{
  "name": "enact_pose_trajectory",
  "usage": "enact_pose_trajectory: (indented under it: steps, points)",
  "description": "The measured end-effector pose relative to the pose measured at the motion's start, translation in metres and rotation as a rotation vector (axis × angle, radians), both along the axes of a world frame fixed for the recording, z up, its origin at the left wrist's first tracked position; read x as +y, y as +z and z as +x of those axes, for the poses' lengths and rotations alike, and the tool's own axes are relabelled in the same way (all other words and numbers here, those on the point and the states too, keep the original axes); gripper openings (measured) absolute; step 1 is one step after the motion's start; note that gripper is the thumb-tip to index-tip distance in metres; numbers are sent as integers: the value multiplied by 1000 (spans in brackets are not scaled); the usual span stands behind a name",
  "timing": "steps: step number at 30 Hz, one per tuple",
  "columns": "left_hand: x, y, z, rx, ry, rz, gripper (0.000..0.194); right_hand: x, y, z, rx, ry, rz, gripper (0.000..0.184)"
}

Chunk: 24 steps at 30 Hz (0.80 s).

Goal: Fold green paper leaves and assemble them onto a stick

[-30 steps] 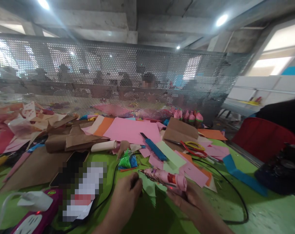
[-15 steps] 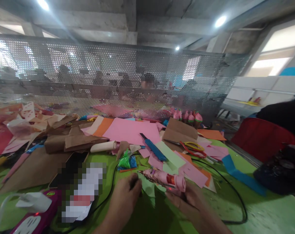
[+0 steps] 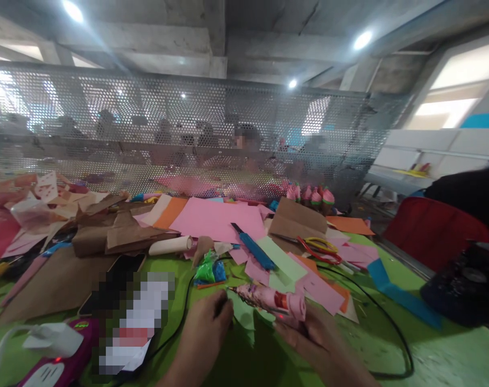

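My right hand [image 3: 314, 336] is wrapped round a pink glue gun [image 3: 270, 301] with a small red light, a stained body and a dark, narrow nozzle pointing left. The nozzle tip is close to the fingers of my left hand [image 3: 206, 325]. Those fingers are pinched together at the edge of a light green paper piece [image 3: 244, 314], which hangs below the nozzle. The left fingertips are partly hidden from this side. Just beyond the left hand lies a green and blue plastic bundle [image 3: 209, 269].
A blue craft knife [image 3: 254, 247], red-handled scissors [image 3: 309, 250] and paper sheets [image 3: 215, 217] cover the table's far side. A phone [image 3: 117, 279] and purple power strip [image 3: 69, 355] lie left. A black cable [image 3: 389, 317] loops right. Perforated metal screen [image 3: 167, 129] stands behind.
The glue gun and right hand have shifted very slightly left and down. Both hands keep their holds, and the view has tilted a little.
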<state>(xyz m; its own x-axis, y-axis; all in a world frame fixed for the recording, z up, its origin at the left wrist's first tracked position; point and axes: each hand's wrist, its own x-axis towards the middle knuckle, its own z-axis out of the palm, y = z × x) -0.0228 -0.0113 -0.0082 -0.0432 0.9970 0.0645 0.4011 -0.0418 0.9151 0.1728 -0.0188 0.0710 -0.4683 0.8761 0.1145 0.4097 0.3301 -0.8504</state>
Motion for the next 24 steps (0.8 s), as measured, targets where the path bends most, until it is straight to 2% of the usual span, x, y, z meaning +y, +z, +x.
enact_pose_trajectory:
  steps: [8, 18, 24]
  points:
    - [4, -3, -2, -41, 33, 32, 23, 2, -12, 5, 9, -51, 62, 39]
    - [3, -3, -2, -85, 55, 35, 26, 4, -19, 6, 5, -25, 37, 42]
    - [5, 0, -3, -111, 105, 50, 28, 6, -24, 10, -16, -75, 44, 40]
